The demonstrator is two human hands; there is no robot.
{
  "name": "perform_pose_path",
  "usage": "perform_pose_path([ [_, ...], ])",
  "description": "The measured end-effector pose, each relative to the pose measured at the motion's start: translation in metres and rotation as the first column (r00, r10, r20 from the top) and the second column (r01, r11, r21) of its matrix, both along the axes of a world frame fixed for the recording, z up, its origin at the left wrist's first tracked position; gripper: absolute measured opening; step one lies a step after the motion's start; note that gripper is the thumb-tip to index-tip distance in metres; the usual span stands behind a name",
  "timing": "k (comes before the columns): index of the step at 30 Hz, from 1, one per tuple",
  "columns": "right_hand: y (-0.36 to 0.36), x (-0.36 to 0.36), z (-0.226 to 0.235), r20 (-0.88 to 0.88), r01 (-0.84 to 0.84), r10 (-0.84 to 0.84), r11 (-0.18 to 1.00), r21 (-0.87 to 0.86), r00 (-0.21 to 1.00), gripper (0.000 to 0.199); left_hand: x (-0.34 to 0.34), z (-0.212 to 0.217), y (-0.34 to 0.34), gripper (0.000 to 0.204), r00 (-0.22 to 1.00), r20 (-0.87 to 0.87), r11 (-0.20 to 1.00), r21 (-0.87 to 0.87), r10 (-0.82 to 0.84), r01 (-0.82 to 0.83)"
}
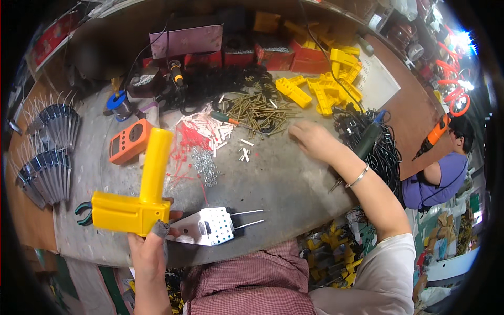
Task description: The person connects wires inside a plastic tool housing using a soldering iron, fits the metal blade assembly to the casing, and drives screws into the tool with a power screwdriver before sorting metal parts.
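Observation:
My left hand [148,252] is closed around a yellow plastic gun-shaped housing [123,210], its handle pointing away from me. Beside it, against the same hand, is a shiny metal bracket with a perforated end [218,226] and two thin prongs; a red wire runs up from it. My right hand [314,139] is low over the bench, at the right edge of a pile of long brass-coloured screws [262,110]. Its fingers are curled together, and whatever may be between them is hidden.
Around my hands lie white sleeves [212,126], small metal nuts [205,165], an orange multimeter [129,140], a solder spool [119,106] and yellow housings [331,86]. A power screwdriver [370,136] rests by black cables [383,157]. Another orange screwdriver [436,134] hangs right, near a person [441,173].

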State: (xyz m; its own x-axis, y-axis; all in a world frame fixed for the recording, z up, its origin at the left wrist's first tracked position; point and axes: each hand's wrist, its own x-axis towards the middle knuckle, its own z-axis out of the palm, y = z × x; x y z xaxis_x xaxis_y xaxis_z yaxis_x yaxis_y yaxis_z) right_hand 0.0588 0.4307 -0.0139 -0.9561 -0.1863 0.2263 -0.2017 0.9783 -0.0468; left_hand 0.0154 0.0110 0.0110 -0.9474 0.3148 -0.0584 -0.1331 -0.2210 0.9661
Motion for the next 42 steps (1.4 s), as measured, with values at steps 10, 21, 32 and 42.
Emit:
perform_pose_path([
  [10, -0.136, 0.026, 0.078, -0.075, -0.063, 0.015, 0.715, -0.696, 0.997, 0.016, 0.007, -0.013, -0.002, 0.048, 0.993, 0.046, 0.994, 0.018, -0.105, 0.104],
  [21, -0.196, 0.034, 0.082, -0.242, -0.219, 0.029, 0.542, -0.811, 0.97, 0.011, 0.015, -0.002, 0.018, 0.05, 0.927, 0.146, 0.895, 0.346, -0.346, 0.28],
  [32, -0.218, 0.044, 0.089, -0.053, 0.037, -0.203, 0.413, -0.91, 0.978, 0.024, 0.034, -0.025, 0.022, 0.041, 0.993, -0.098, 0.979, 0.186, -0.064, 0.082],
  [42, -0.223, 0.045, 0.097, -0.298, -0.183, -0.1, 0.595, -0.782, 0.949, 0.015, 0.021, -0.004, 0.023, 0.044, 0.557, -0.807, 0.918, -0.351, -0.196, -0.185],
])
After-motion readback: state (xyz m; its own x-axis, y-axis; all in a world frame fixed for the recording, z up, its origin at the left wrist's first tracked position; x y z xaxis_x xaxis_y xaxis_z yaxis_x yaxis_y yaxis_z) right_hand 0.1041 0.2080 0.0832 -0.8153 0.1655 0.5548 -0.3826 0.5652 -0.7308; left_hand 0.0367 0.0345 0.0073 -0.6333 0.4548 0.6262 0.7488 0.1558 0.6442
